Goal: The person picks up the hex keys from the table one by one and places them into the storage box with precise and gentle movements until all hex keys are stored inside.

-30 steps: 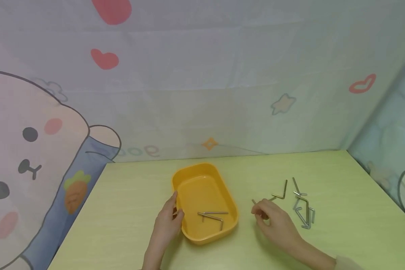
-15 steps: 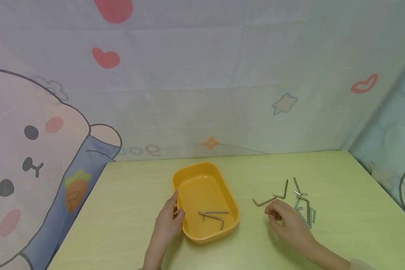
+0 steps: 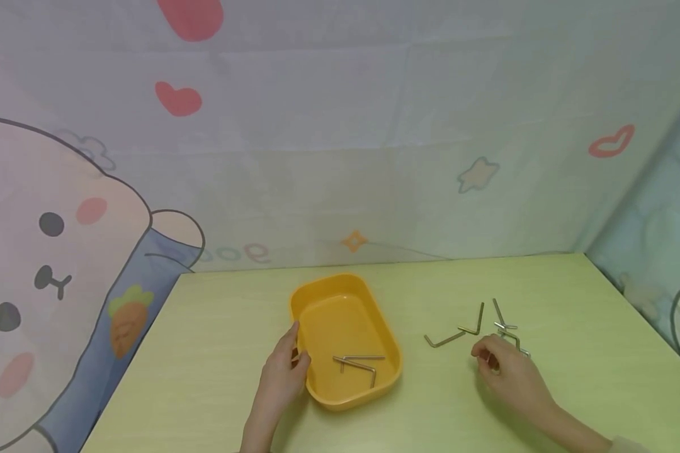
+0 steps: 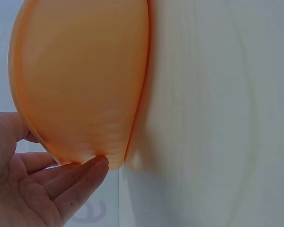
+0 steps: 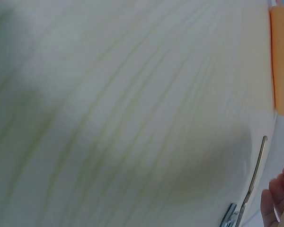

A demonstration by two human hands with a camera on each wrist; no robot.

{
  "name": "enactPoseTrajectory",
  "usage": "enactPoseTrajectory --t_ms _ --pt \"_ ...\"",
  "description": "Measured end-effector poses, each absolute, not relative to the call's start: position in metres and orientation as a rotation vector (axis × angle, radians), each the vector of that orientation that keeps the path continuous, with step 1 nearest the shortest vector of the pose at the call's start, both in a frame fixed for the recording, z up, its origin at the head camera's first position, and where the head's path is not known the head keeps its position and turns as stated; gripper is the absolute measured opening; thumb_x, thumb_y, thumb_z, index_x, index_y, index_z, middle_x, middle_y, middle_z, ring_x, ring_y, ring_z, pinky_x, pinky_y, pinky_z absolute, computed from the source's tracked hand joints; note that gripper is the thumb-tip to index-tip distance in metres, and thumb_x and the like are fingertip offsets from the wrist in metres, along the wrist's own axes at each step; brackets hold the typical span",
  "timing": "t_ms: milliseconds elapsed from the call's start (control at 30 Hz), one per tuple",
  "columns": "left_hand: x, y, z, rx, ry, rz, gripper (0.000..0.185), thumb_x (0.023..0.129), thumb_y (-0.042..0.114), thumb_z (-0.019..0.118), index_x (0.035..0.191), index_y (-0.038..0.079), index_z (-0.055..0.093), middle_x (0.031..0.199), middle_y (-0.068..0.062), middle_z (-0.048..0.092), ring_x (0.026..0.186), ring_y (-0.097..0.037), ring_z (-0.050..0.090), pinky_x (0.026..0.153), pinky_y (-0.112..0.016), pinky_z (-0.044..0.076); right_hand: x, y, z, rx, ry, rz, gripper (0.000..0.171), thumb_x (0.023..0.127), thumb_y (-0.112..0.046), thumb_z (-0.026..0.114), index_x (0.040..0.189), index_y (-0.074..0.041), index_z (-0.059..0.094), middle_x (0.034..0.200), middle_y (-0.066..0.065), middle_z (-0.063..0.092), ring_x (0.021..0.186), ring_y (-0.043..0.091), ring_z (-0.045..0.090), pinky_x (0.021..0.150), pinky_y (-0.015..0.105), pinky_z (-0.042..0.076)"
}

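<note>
My left hand [image 3: 281, 377] grips the near left side of a yellow plastic tray [image 3: 374, 305]. Its thumb is at the rim, and in the left wrist view the fingers [image 4: 80, 184] lie along the outer wall. Two L-shaped hex keys [image 3: 359, 365] lie crossed at the tray's near end. To the right, my right hand [image 3: 512, 380] hovers low over the table with loosely bent fingers and no object visible in them. It partly hides a loose pile of hex keys [image 3: 510, 333]. Further left lie a bronze-toned hex key [image 3: 446, 340] and another [image 3: 478, 321].
The pale yellow-green table [image 3: 221, 340] reaches back to a printed cloth [image 3: 328, 126] with hearts and a cartoon bear at the left. Another cloth [image 3: 668, 239] hangs along the right edge.
My right hand has moved right, away from the bronze-toned hex key, and now covers part of the pile. The left hand and tray have stayed in place.
</note>
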State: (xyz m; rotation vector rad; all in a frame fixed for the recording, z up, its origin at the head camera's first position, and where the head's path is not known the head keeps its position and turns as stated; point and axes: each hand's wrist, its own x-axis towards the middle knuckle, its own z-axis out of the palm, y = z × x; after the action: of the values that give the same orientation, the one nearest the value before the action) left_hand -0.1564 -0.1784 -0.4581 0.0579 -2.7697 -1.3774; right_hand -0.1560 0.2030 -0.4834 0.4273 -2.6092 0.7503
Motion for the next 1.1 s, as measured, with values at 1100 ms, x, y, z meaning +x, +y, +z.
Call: enactPoseTrajectory --t_ms 1100 --pt "-0.157 -0.179 -0.459 0.051 -2.769 -1.381 0.059 0.096 0.014 0.049 0.152 0.008 0.029 0.152 -0.022 0.036 0.123 -0.044 0.054 0.093 -0.046 0.056 -0.159 0.247 -0.48 0.315 -2.696 0.568 0.019 0.074 0.004 0.066 0.087 -0.01 0.064 0.078 -0.005 0.059 0.067 0.003 0.052 0.05 0.016 0.043"
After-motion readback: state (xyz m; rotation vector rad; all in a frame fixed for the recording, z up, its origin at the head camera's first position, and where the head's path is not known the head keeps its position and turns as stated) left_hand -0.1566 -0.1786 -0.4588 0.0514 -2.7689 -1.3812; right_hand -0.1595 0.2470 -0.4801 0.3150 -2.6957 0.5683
